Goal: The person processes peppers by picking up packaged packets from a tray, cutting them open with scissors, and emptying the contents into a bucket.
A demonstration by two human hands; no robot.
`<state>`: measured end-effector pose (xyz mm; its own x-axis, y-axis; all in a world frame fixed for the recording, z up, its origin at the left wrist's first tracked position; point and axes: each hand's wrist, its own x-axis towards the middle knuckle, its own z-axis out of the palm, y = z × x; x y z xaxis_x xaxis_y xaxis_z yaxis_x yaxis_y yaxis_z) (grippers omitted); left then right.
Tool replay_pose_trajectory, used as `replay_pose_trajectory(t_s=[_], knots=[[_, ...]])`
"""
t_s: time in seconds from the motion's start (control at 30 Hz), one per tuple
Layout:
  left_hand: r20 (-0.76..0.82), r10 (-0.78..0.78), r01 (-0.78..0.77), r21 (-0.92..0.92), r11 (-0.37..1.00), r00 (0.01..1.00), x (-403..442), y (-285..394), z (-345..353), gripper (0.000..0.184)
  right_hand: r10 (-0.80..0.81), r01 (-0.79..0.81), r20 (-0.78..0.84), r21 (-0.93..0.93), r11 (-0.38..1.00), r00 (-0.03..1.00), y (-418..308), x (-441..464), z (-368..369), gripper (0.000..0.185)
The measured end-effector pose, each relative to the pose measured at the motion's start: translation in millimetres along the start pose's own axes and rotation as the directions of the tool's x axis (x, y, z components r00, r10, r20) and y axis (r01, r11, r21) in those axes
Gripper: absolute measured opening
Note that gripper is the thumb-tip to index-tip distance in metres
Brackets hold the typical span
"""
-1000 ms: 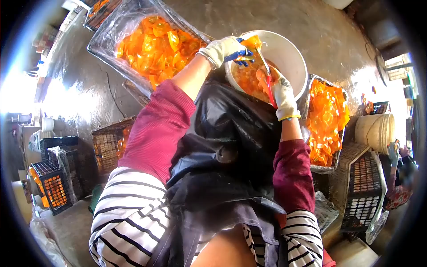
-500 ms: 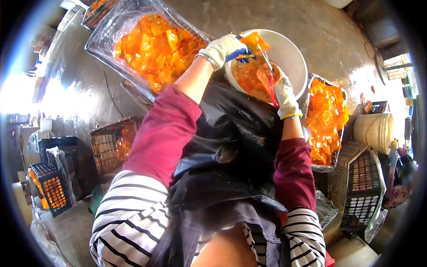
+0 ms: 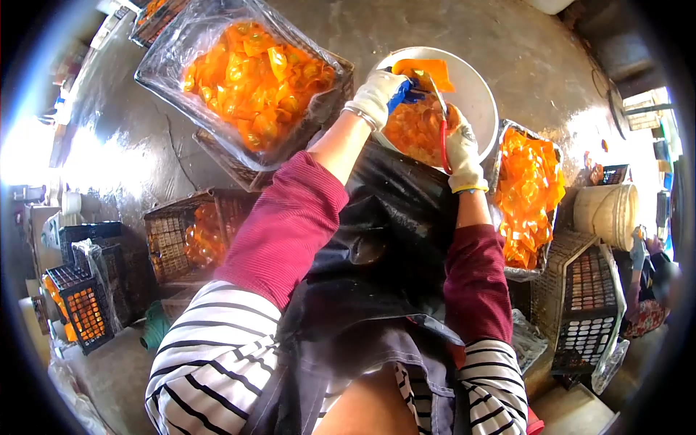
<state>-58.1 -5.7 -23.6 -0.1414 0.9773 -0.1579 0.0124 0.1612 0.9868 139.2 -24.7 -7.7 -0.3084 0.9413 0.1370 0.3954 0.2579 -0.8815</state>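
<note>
My left hand (image 3: 382,96), in a white glove with a blue palm, is closed on a flat, glossy orange piece (image 3: 436,73). In my right hand (image 3: 465,154), also gloved, are red-handled scissors (image 3: 444,138). Their blades reach up to the orange piece and overlap it; whether they are cutting into it I cannot tell. Both hands are over a white bucket (image 3: 484,94), with wet orange bits (image 3: 413,134) inside. What kind of food or material the orange pieces are does not show clearly.
Left of the bucket stands a plastic-lined crate (image 3: 163,69) heaped with orange pieces. Another lined crate (image 3: 523,272) of them is close on the right. Beyond it are a cream bucket (image 3: 605,216) and a stacked crate (image 3: 591,319). A brown crate (image 3: 163,243) lies left of my arm.
My left hand has moved slightly right and down, nearer the scissors. The orange piece has shifted right and now lies flatter across the blades.
</note>
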Motion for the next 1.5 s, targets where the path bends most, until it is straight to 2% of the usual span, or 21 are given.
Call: replay_pose_trajectory(t_s=[0.03, 0.13, 0.17, 0.23, 0.3, 0.37, 0.43, 0.6, 0.77, 0.8, 0.83, 0.87, 0.9, 0.93, 0.97, 1.13, 1.17, 1.23, 1.4, 1.47, 1.5], knots=[[-0.029, 0.019, -0.014, 0.147, 0.989, 0.999, 6, -3, 0, 0.026, -0.131, 0.126, -0.017, -0.183, 0.975, 0.991, 2, 0, -1, 0.035], [-0.124, -0.112, 0.142, 0.267, 0.953, 0.986, -29, 42, 10, 0.032, 0.063, -0.067, -0.023, -0.362, 0.930, 0.998, -2, -4, -6, 0.033], [-0.160, -0.188, 0.224, 0.250, 0.942, 0.969, -46, 66, 12, 0.035, 0.093, -0.087, 0.000, -0.353, 0.932, 0.996, 2, -5, -5, 0.033], [-0.169, -0.106, 0.141, 0.216, 0.966, 0.980, 8, -19, 0, 0.039, 0.152, -0.127, 0.049, -0.339, 0.932, 0.987, 11, -6, -1, 0.033], [-0.201, -0.043, 0.112, 0.345, 0.932, 0.979, 19, -37, -1, 0.041, 0.139, -0.131, -0.004, -0.371, 0.919, 0.990, -4, -6, 1, 0.027], [-0.244, 0.008, 0.147, 0.613, 0.776, 0.970, -14, 17, 7, 0.040, 0.110, -0.109, -0.021, -0.411, 0.905, 0.994, -7, -5, 5, 0.024], [-0.218, -0.020, 0.156, 0.629, 0.762, 0.976, -25, 34, 9, 0.037, 0.077, -0.071, -0.007, -0.461, 0.885, 0.997, 7, -4, 6, 0.025], [-0.259, 0.175, 0.005, 0.572, 0.820, 0.950, -23, 25, 9, 0.031, 0.288, -0.231, 0.151, -0.312, 0.921, 0.946, 13, -4, 6, 0.030], [-0.200, 0.060, 0.093, 0.672, 0.735, 0.978, -23, 38, 11, 0.032, 0.083, -0.068, 0.107, -0.131, 0.989, 0.991, 95, 3, 18, 0.032], [-0.219, 0.058, 0.087, 0.598, 0.797, 0.974, -10, 19, 9, 0.034, 0.178, -0.174, 0.156, -0.040, 0.984, 0.972, 78, 2, 13, 0.032], [-0.171, -0.053, 0.090, 0.221, 0.971, 0.984, -12, 19, 11, 0.035, 0.241, -0.254, 0.185, 0.046, 0.966, 0.953, 61, 1, 10, 0.031], [-0.081, -0.134, 0.116, -0.194, 0.974, 0.988, -16, 19, 13, 0.036, 0.303, -0.334, 0.214, 0.128, 0.934, 0.929, 43, -1, 8, 0.031], [0.035, -0.171, 0.160, -0.571, 0.806, 0.985, -18, 20, 15, 0.037, 0.337, -0.382, 0.221, 0.210, 0.900, 0.915, 27, -3, 7, 0.031], [0.113, -0.233, 0.253, -0.600, 0.759, 0.966, -11, 8, 21, 0.043, 0.370, -0.427, 0.232, 0.291, 0.856, 0.900, 19, -4, 7, 0.031], [0.131, -0.012, 0.074, -0.475, 0.877, 0.991, -11, 1, 22, 0.047, 0.355, -0.404, 0.213, 0.271, 0.874, 0.910, 31, -3, 8, 0.031], [-0.076, 0.074, -0.066, 0.100, 0.993, 0.994, 3, -15, 32, 0.046, 0.435, -0.507, 0.274, 0.309, 0.804, 0.857, 22, -2, -4, 0.030], [-0.108, 0.055, -0.038, 0.158, 0.987, 0.993, 7, -15, 34, 0.047, 0.380, -0.424, 0.241, 0.167, 0.890, 0.893, 35, 2, -5, 0.029], [-0.174, -0.115, 0.135, 0.107, 0.985, 0.978, 13, -12, 43, 0.049, 0.274, -0.269, 0.196, -0.052, 0.962, 0.942, 64, 10, -6, 0.029], [-0.135, -0.052, 0.058, 0.041, 0.997, 0.989, -1, 12, 57, 0.052, 0.151, -0.144, 0.010, -0.249, 0.958, 0.988, 59, 11, -15, 0.030], [-0.062, 0.019, -0.003, 0.252, 0.968, 0.998, -8, 33, 55, 0.040, 0.204, -0.214, -0.081, -0.562, 0.799, 0.976, 7, 4, -28, 0.032], [-0.023, 0.050, -0.039, 0.353, 0.935, 0.998, -13, 42, 55, 0.035, 0.211, -0.224, -0.093, -0.591, 0.775, 0.973, -1, 4, -33, 0.032]])
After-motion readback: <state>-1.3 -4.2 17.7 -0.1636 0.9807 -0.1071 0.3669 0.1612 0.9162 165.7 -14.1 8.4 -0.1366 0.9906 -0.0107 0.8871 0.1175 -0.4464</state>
